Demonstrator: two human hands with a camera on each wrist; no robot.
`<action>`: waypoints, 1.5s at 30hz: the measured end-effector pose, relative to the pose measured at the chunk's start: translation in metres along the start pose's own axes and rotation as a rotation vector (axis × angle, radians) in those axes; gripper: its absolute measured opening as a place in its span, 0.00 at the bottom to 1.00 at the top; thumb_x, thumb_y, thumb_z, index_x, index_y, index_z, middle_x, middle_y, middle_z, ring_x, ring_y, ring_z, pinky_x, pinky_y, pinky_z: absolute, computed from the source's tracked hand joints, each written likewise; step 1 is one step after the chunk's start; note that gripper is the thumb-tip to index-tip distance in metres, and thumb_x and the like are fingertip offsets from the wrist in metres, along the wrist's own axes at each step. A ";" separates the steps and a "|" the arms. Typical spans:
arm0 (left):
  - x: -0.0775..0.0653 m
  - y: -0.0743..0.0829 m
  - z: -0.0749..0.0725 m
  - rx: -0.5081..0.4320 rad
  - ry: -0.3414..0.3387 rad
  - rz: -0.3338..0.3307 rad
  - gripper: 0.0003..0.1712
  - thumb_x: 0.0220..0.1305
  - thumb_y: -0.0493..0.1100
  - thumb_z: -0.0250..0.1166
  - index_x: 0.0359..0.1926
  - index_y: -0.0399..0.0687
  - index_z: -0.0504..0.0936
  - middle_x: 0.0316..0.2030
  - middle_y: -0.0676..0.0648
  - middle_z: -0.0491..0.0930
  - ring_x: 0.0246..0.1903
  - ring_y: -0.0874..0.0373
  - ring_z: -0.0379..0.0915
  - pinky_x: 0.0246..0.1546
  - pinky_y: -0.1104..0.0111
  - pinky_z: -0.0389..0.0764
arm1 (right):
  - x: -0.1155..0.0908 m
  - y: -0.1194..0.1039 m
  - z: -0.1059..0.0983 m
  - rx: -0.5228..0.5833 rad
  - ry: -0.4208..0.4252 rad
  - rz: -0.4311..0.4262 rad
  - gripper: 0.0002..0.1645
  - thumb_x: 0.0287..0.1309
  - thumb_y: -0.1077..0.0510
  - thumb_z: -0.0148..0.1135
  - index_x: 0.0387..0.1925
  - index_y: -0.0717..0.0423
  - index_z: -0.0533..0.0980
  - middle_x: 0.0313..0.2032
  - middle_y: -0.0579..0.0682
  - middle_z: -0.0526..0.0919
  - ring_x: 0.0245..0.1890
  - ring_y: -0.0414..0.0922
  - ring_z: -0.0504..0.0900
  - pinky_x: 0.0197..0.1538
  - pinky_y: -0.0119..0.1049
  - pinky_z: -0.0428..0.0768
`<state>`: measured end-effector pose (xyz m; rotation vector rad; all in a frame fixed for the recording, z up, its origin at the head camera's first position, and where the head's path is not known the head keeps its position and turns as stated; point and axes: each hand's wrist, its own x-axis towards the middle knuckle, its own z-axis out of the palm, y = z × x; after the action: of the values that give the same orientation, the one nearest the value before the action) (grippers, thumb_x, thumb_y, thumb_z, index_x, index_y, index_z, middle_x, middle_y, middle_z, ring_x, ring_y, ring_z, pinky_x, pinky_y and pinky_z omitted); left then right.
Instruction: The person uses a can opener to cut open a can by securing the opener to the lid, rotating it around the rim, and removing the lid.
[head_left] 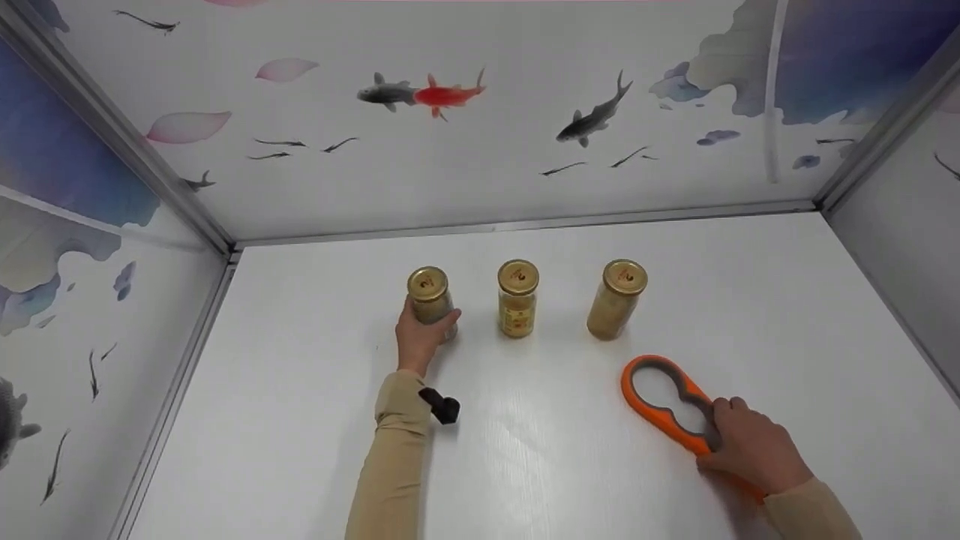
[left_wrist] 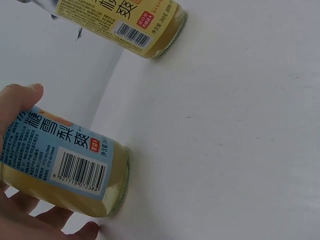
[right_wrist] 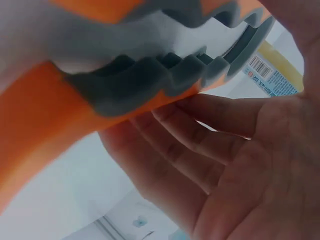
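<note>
My left hand (head_left: 421,335) grips the leftmost glass jar (head_left: 430,285), which has a gold lid; its blue label (left_wrist: 60,155) with a barcode faces the left wrist camera. Thumb and fingers lie on opposite sides of this jar. At the right, my right hand (head_left: 761,448) holds an orange jar opener (head_left: 645,411) with a grey toothed lining (right_wrist: 150,80). The opener's wider loop points toward the jars, and part of its body is hidden under the hand.
A middle jar (head_left: 517,300) with a yellow label and a right jar (head_left: 616,300) stand on the white table (head_left: 525,450), both gold-lidded. Behind them rises a wall panel (head_left: 487,165) printed with fish; side panels flank the table.
</note>
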<state>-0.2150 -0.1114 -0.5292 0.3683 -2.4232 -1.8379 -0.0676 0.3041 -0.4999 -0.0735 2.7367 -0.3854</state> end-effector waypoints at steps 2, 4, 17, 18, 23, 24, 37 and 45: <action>0.000 0.000 0.000 0.004 0.002 0.005 0.47 0.53 0.44 0.75 0.70 0.43 0.61 0.62 0.39 0.68 0.64 0.46 0.61 0.64 0.54 0.61 | 0.000 0.002 -0.002 -0.007 0.015 -0.030 0.31 0.38 0.57 0.77 0.37 0.67 0.67 0.26 0.52 0.66 0.22 0.47 0.67 0.25 0.40 0.69; -0.001 0.000 -0.001 0.012 0.004 0.015 0.46 0.52 0.43 0.75 0.69 0.42 0.62 0.62 0.39 0.69 0.63 0.46 0.62 0.64 0.54 0.62 | 0.000 0.004 -0.003 -0.034 0.041 -0.072 0.29 0.37 0.60 0.76 0.36 0.65 0.66 0.25 0.50 0.66 0.21 0.46 0.66 0.24 0.40 0.69; -0.014 -0.002 -0.004 0.002 -0.052 -0.002 0.43 0.51 0.39 0.74 0.67 0.42 0.64 0.61 0.39 0.69 0.62 0.44 0.63 0.63 0.53 0.63 | 0.004 0.011 0.005 -0.170 0.135 -0.165 0.36 0.38 0.59 0.70 0.51 0.67 0.65 0.39 0.56 0.72 0.34 0.54 0.71 0.33 0.53 0.74; -0.015 -0.002 -0.005 0.001 -0.065 -0.014 0.43 0.51 0.39 0.74 0.67 0.42 0.64 0.61 0.39 0.69 0.62 0.44 0.63 0.63 0.53 0.63 | 0.005 0.012 0.006 -0.174 0.155 -0.169 0.36 0.39 0.58 0.68 0.51 0.67 0.65 0.40 0.57 0.72 0.36 0.55 0.72 0.34 0.54 0.74; -0.023 -0.002 -0.005 -0.019 -0.131 -0.067 0.44 0.51 0.38 0.73 0.68 0.40 0.63 0.61 0.38 0.68 0.63 0.44 0.62 0.63 0.52 0.63 | 0.008 0.018 0.011 -0.172 0.208 -0.198 0.35 0.40 0.55 0.64 0.52 0.67 0.66 0.41 0.57 0.73 0.40 0.56 0.74 0.38 0.56 0.73; -0.025 -0.001 -0.004 -0.027 -0.142 -0.073 0.44 0.51 0.38 0.73 0.67 0.39 0.63 0.61 0.38 0.68 0.63 0.44 0.62 0.63 0.52 0.63 | 0.009 0.019 0.011 -0.166 0.201 -0.198 0.36 0.41 0.55 0.64 0.53 0.67 0.66 0.41 0.56 0.73 0.40 0.56 0.74 0.39 0.57 0.73; -0.052 0.014 -0.004 -0.023 -0.248 -0.015 0.41 0.48 0.36 0.74 0.64 0.39 0.67 0.59 0.41 0.72 0.62 0.46 0.64 0.62 0.52 0.64 | 0.015 0.018 0.006 -0.208 0.301 -0.297 0.46 0.42 0.58 0.77 0.61 0.68 0.64 0.48 0.61 0.75 0.46 0.58 0.74 0.46 0.59 0.73; -0.062 0.020 0.001 -0.024 -0.328 0.095 0.40 0.46 0.35 0.75 0.63 0.39 0.69 0.57 0.42 0.74 0.60 0.46 0.67 0.61 0.52 0.65 | 0.015 0.012 0.006 -0.143 0.394 -0.329 0.40 0.40 0.63 0.76 0.54 0.64 0.64 0.44 0.56 0.76 0.42 0.53 0.75 0.42 0.52 0.74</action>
<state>-0.1577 -0.0910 -0.5052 -0.0559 -2.5620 -2.0207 -0.0794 0.3122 -0.5136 -0.5447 3.1445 -0.3169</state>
